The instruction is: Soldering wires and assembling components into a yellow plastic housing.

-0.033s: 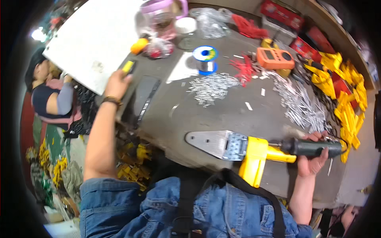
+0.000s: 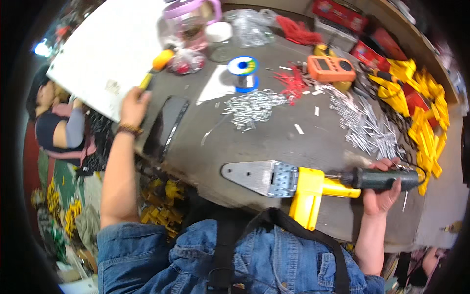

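My right hand [image 2: 382,196] is wrapped around a dark green cylindrical power tool [image 2: 382,178], which looks like an electric screwdriver. Its metal shaft points left at a yellow plastic housing [image 2: 307,193]. From that housing a pointed flat metal plate [image 2: 248,177] with holes extends left over the bench. My left hand [image 2: 132,109] is reached out at far left, thumb and fingers closed on a slim yellow-handled object [image 2: 145,81]; its kind is blurred. Just beyond it is a rounded orange-yellow thing [image 2: 163,60]. A dark phone-like slab [image 2: 167,125] lies right of this hand.
Solder spool [image 2: 243,73], small metal pins [image 2: 254,109], longer metal rods [image 2: 369,127], red sleeves [image 2: 293,84] and an orange multimeter [image 2: 331,68] sit on the bench [image 2: 210,152]. Yellow plastic parts [image 2: 426,147] pile at right. A pink-handled jug [image 2: 188,24] stands behind. Another person [image 2: 56,122] is at left.
The whole scene has shifted slightly left in the picture. My left hand's yellow-handled object now appears nearer the orange-yellow thing. My right hand keeps its grip on the green tool.
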Demonstrator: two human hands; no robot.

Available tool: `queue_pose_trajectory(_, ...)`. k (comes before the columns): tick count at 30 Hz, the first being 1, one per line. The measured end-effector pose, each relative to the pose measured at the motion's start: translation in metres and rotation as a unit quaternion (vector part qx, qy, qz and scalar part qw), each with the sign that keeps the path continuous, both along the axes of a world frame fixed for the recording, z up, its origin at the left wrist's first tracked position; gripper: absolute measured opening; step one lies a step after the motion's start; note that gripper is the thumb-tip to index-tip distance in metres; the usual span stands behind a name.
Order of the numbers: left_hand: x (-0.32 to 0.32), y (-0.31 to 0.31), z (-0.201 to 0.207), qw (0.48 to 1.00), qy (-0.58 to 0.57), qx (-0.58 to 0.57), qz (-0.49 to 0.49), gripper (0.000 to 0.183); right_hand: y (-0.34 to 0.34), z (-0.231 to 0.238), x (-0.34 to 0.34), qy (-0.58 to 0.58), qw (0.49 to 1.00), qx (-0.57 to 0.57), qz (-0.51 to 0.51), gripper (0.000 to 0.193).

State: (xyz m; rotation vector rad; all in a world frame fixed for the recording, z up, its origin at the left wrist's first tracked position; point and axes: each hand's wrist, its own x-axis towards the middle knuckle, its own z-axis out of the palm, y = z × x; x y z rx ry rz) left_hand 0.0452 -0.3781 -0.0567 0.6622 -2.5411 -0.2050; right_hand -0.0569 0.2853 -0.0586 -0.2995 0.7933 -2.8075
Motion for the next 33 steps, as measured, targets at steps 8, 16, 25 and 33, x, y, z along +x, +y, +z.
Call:
queue_pose_trajectory(8,-0.014,0.182,0.093,0.445,0.281,0.78,-0.339,0.046,-0.007,0.005,0.002,-0.025,1.0,0.0,-0.019,0.057)
queue_pose_trajectory(16,-0.052,0.356,0.07,0.623,0.221,0.657,-0.364,0.045,-0.007,0.004,0.007,-0.018,1.0,0.0,-0.015,0.057)
queue_pose_trajectory(25,-0.072,0.386,0.069,0.666,0.246,0.602,-0.366,0.05,-0.008,0.004,0.01,-0.011,1.0,-0.026,0.008,0.048)
queue_pose_trajectory(33,-0.078,0.393,0.071,0.726,0.244,0.555,-0.326,0.048,-0.01,-0.003,0.006,0.005,0.999,-0.033,0.018,0.049)
